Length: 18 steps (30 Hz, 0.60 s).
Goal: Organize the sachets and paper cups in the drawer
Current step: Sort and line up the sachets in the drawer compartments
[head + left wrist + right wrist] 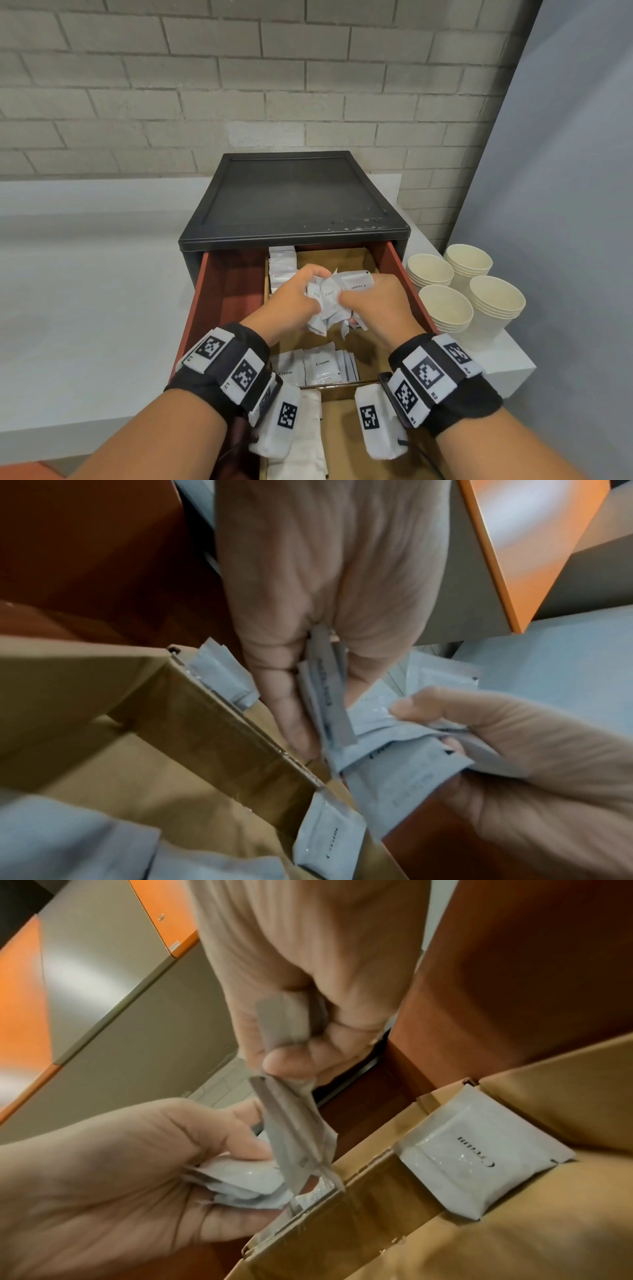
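A bunch of white cream sachets [330, 298] hangs above the open red drawer [409, 284], gripped from both sides by my left hand [294, 301] and right hand [373, 305]. In the left wrist view my left hand [308, 588] pinches several sachets [329, 696] edge-on while my right hand [531, 750] clutches the others. The right wrist view shows my right hand [308, 961] pinching sachets [294, 1137] and my left hand [103, 1177] cupping more. Several stacks of cream paper cups [445, 308] stand on the counter right of the drawer.
Cardboard dividers [346, 385] split the drawer. More sachets lie in the compartment below my hands [322, 368] and stand in a row at the back left [282, 267]. White sheets [301, 445] fill the nearest compartment. The black cabinet [294, 198] sits against a brick wall.
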{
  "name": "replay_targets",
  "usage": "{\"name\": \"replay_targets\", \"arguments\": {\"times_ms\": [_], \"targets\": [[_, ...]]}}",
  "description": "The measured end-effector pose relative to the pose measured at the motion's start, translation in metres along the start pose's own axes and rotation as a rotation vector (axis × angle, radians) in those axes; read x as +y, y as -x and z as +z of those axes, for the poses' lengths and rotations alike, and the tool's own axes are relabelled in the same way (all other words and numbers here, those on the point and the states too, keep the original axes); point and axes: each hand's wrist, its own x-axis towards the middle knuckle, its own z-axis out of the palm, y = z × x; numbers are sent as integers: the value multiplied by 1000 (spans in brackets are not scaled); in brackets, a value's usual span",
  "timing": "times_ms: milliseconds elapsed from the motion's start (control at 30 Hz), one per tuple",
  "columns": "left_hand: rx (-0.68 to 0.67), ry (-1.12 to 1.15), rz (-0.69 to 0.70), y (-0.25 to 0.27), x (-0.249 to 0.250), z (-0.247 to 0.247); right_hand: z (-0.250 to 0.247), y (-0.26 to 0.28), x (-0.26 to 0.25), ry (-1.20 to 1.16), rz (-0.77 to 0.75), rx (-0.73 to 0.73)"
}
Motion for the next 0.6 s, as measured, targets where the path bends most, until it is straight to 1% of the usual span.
{"name": "replay_targets", "arguments": {"times_ms": [100, 200, 300, 467, 600], "targets": [[-28, 212, -63, -1, 2, 0, 2, 3, -5, 4, -74, -57], [-48, 352, -108, -2, 3, -1, 1, 3, -7, -59, -136, -55], [-70, 390, -115, -1, 3, -1, -1, 7, -9, -139, -175, -40], [-143, 462, -117, -1, 1, -4, 1, 9, -9, -234, -126, -72], [-160, 507, -170, -1, 0, -8, 2, 8, -10, -195, -128, -106]]}}
